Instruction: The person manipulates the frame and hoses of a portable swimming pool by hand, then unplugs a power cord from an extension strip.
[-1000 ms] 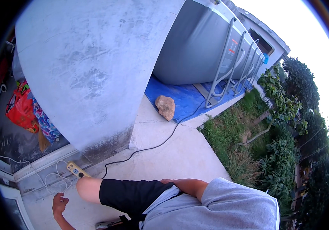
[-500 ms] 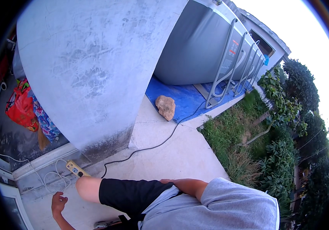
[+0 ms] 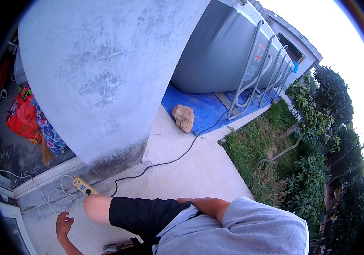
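My left hand hangs at the lower left, fingers loosely curled with a gap to the thumb and nothing seen in it. Close by it on the pale ground lie loops of a white cord. The cord runs to a yellowish power strip, partly hidden behind my bare knee. A dark plug sits in the strip, and a black cable leads off from there. My right hand rests on the thigh of my black shorts; most of its fingers are out of sight.
A whitish cracked wall stands ahead. Beyond it, a grey framed pool sits on a blue tarp, with a brown rock at the edge. Plants border the right. Red and blue bags stand inside a doorway at left.
The view has shifted very slightly. Both hands stay essentially where they were, and nothing was taken hold of or let go.
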Action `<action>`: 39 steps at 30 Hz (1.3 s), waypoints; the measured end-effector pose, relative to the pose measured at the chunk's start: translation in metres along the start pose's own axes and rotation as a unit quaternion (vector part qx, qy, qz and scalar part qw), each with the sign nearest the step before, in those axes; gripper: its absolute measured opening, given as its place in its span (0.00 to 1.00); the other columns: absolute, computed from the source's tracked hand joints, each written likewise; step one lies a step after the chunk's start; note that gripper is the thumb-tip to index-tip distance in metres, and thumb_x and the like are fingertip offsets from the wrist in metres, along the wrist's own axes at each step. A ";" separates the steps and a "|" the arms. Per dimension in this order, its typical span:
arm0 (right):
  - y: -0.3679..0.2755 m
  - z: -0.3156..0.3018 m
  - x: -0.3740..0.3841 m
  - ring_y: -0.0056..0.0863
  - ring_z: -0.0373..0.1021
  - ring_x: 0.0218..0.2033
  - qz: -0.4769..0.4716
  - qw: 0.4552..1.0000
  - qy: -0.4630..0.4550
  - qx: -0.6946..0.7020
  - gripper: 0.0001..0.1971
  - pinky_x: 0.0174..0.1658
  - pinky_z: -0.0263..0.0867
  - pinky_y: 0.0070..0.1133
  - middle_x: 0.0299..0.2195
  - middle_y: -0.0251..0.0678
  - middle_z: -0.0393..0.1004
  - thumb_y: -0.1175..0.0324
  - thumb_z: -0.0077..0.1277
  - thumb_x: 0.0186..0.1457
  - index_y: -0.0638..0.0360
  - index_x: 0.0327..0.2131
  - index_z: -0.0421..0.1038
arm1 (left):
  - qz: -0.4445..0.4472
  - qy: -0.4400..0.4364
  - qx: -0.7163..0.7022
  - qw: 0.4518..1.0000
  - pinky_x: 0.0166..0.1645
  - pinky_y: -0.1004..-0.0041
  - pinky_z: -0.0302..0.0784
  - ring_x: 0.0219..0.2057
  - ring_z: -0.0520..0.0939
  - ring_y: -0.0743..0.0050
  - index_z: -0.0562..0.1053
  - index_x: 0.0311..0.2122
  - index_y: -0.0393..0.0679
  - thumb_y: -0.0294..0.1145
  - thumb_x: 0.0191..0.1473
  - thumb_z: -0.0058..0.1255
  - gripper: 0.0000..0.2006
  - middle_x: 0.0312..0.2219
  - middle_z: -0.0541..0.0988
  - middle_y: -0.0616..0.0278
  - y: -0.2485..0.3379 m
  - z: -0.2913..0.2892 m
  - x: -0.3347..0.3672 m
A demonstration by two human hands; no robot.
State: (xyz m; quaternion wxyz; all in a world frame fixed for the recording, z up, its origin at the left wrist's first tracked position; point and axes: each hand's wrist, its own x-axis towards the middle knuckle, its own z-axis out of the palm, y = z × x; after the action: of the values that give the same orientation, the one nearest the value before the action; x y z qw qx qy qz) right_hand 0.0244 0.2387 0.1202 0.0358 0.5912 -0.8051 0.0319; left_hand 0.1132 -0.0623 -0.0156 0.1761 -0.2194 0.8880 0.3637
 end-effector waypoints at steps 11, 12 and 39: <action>-0.001 0.000 0.001 0.39 0.69 0.24 -0.007 1.000 -0.019 0.008 0.07 0.29 0.64 0.29 0.20 0.43 0.72 0.71 0.48 0.34 0.62 0.19 0.74 | 0.007 -0.002 -0.003 1.000 0.35 0.70 0.71 0.30 0.75 0.66 0.69 0.39 0.38 0.29 0.38 0.56 0.19 0.31 0.72 0.53 0.000 0.001 0.002; -0.001 -0.003 0.001 0.39 0.69 0.25 -0.009 1.000 -0.027 0.010 0.07 0.30 0.64 0.29 0.20 0.44 0.72 0.71 0.48 0.34 0.62 0.19 0.74 | 0.007 0.001 -0.006 1.000 0.35 0.70 0.71 0.30 0.75 0.66 0.69 0.39 0.37 0.29 0.38 0.56 0.19 0.31 0.72 0.53 0.001 0.000 0.000; -0.007 -0.008 0.002 0.39 0.69 0.23 -0.020 0.996 -0.027 0.084 0.06 0.29 0.64 0.29 0.18 0.43 0.70 0.70 0.48 0.34 0.61 0.16 0.73 | 0.022 0.014 0.041 0.999 0.33 0.72 0.70 0.28 0.75 0.69 0.69 0.40 0.37 0.28 0.39 0.56 0.19 0.28 0.74 0.55 0.025 -0.013 -0.019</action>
State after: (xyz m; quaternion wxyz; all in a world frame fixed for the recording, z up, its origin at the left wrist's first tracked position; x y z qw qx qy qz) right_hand 0.0305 0.2350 0.1286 -0.0347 0.6091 -0.7880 0.0827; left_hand 0.1141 -0.0506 0.0164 0.1650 -0.1972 0.9093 0.3273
